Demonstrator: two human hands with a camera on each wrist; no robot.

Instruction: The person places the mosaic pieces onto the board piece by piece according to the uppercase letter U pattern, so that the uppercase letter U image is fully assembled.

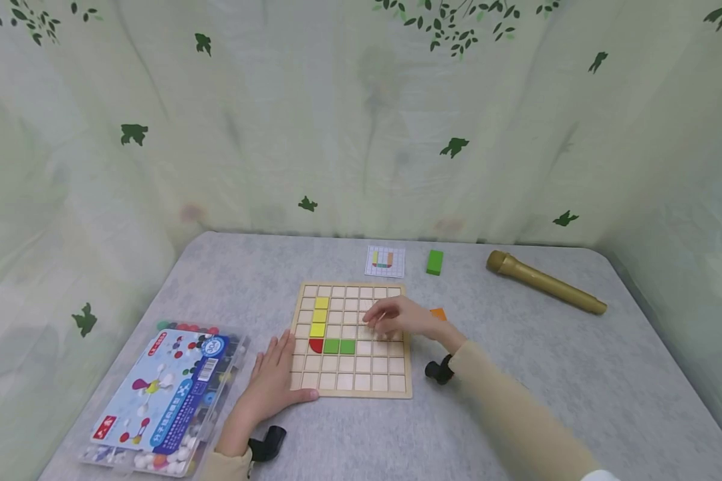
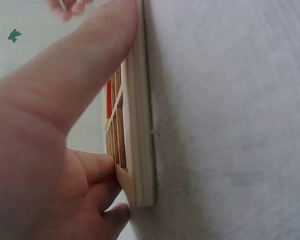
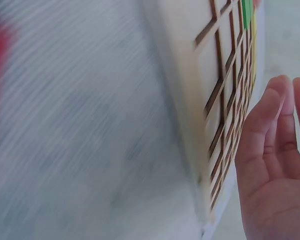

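Observation:
A wooden grid board (image 1: 361, 389) lies flat on the table. On it, several yellow tiles (image 1: 318, 330) form a column, with a red rounded tile (image 1: 316, 345) below and green tiles (image 1: 339, 347) in a row beside that. My left hand (image 1: 271, 381) rests against the board's left side, fingers extended and thumb along the front edge. Over the right part of the board hovers my right hand (image 1: 397, 316), its fingers loosely bent. Nothing shows between its thumb and fingers (image 3: 285, 130) in the right wrist view. An orange piece (image 1: 438, 313) is partly hidden behind that hand.
A pattern card (image 1: 385, 261) and a green block (image 1: 434, 262) lie behind the board. A gold microphone-shaped stick (image 1: 547, 283) lies at the back right. On the left sits a clear plastic case (image 1: 192, 461) of colored balls, with a printed blue sheet (image 1: 156, 394) on top.

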